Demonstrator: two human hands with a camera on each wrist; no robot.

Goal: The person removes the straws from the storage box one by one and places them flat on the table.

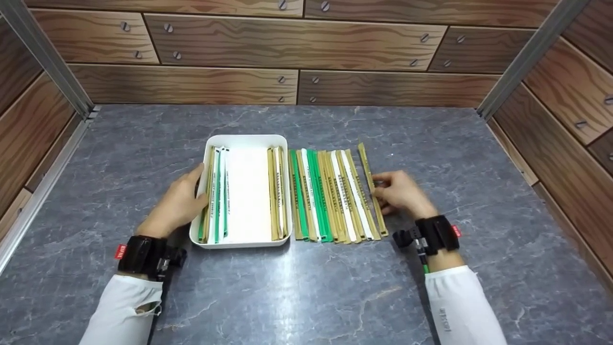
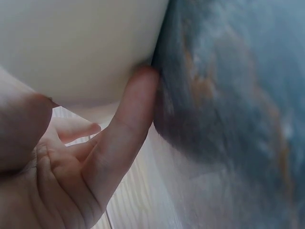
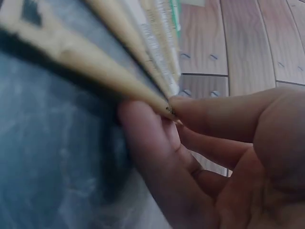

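My left hand grips the left wall of a white rectangular tray, its thumb over the rim; in the left wrist view other fingers lie against the outer wall. Long thin paper-wrapped sticks, tan, green and white, lie along the tray's left side, and a tan and white group along its right. Right of the tray, a row of similar wrapped sticks lies side by side on the table. Between thumb and fingers, my right hand pinches a tan wrapped stick at the row's right end, slightly apart from the others.
The grey marbled table extends in front of the tray and to both sides. Wood-patterned panels stand at the back and along both sides, with metal posts at the corners. Each wrist wears a black strap with a small camera.
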